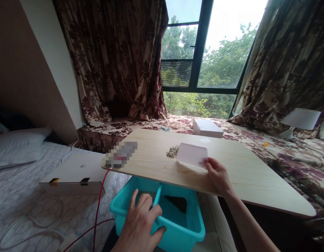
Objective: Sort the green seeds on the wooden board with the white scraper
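My right hand [218, 173] pinches the near right corner of a thin, pale plastic scraper [192, 154]. The scraper is tilted over the wooden tabletop [246, 168], and a small pile of greenish-brown beans or seeds [172, 151] lies at its left edge. Below the tabletop's near edge is a teal divided tub [183, 227]. My left hand [143, 220] grips the tub's near rim where the divider meets it, fingers bent over the edge. Dark small grains [176, 203] lie in the right compartment; the left one also holds some grains, partly hidden by my fingers.
A blurred-out device [121, 155] with a red cable [99, 203] lies at the tabletop's left end. A white box [208, 127] stands behind the table, and another box [72, 171] rests on the bed. A lamp [302, 120] stands at the right.
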A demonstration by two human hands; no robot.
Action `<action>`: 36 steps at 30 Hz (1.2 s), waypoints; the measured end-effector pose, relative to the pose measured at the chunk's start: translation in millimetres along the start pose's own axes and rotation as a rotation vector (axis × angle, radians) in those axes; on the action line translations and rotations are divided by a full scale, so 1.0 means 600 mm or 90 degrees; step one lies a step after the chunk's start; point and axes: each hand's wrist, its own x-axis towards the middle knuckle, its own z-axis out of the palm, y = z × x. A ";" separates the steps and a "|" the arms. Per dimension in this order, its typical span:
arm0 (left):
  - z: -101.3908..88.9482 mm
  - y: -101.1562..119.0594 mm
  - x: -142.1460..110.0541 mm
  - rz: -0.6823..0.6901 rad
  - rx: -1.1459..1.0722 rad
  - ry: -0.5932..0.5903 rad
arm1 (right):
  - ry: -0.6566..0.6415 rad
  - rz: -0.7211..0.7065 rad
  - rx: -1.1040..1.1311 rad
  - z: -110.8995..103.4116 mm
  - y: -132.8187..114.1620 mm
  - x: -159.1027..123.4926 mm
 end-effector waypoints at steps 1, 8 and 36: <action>0.000 0.000 -0.001 0.000 -0.001 0.000 | 0.001 0.003 0.004 0.000 -0.001 0.000; 0.001 -0.005 -0.001 -0.008 -0.012 0.009 | -0.043 0.035 0.006 0.001 -0.009 -0.001; 0.010 0.013 0.005 0.005 -0.031 -0.019 | 0.037 0.047 0.086 0.006 0.005 0.013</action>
